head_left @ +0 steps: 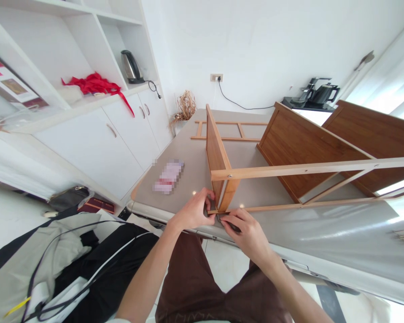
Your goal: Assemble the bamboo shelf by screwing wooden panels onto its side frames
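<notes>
On the grey table (pixel 188 179), two hands (pixel 191 214) (pixel 247 233) pinch one wooden frame (pixel 222 179).

Count, head view:
- Hands: 2, left hand (pixel 192 211) and right hand (pixel 247 233), both at 6 o'clock.
- Kettles: 2, steel kettle (pixel 130 66) at 10 o'clock, black kettle (pixel 324 93) at 2 o'clock.
- Wooden ladder frame (pixel 229 131): 1, at 12 o'clock.
- Red ribbon bundle (pixel 96 84): 1.
- Wall socket (pixel 217 77): 1.
- Cabinet door handles (pixel 111 130): 3 visible.
</notes>
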### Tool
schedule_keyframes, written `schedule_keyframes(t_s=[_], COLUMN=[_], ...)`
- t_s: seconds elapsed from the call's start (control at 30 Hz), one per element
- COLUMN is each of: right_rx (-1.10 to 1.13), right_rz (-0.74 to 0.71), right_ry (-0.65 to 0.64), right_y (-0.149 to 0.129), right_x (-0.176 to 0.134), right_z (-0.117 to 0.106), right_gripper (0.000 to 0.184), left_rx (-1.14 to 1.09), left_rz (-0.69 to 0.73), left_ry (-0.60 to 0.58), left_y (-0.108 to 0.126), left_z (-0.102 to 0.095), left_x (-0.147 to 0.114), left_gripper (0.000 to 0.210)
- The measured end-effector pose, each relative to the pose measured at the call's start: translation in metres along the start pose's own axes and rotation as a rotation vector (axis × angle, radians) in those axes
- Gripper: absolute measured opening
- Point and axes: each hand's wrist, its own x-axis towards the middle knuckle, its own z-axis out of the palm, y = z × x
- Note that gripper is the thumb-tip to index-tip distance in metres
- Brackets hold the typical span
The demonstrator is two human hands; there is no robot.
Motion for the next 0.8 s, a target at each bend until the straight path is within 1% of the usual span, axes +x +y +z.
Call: schedule_keyframes(t_s=[0.2, 0.3, 0.37, 0.43, 0.57, 0.7, 0.8], right_rx=[-0.245, -0.319, -0.352, -0.357, -0.293, -0.226, -0.166], right_rz=[0.000, -0.024, -0.011, 0.018, 0.073, 0.069, 0.076], right_ry=[0.085, 0.099, 0.108, 0.106, 0.113, 0.141, 0.110], right_y=[-0.012, -0.018, -0.020, -0.021, -0.020, -0.015, -0.011], right_x=[-0.003, -0.006, -0.007, -0.009, -0.011, -0.010, -0.009], right_z=[0.004, 0.007, 0.008, 0.008, 0.007, 0.007, 0.007], right_gripper=[0.015, 0.013, 0.011, 0.012, 0.012, 0.013, 0.012], left_rx=[-0.026, -0.029, -0.037, -0.058, -0.091, -0.083, -0.068], left_rz=[-0.002, -0.003, -0.008, -0.013, -0.025, -0.030, -0.019], left_ry=[-0.016, -0.028, -0.047, -0.079, -0.127, -0.111, -0.095], left_y=[0.000, 0.002, 0.002, 0.001, 0.000, 0.000, 0.000], left_z=[-0.002, -0.004, -0.007, -0.010, -0.017, -0.017, -0.015], left_x=[0.000, 0.002, 0.002, 0.004, 0.005, 0.005, 0.004], left_gripper=[0.048, 0.047, 0.047, 0.046, 0.045, 0.044, 0.045])
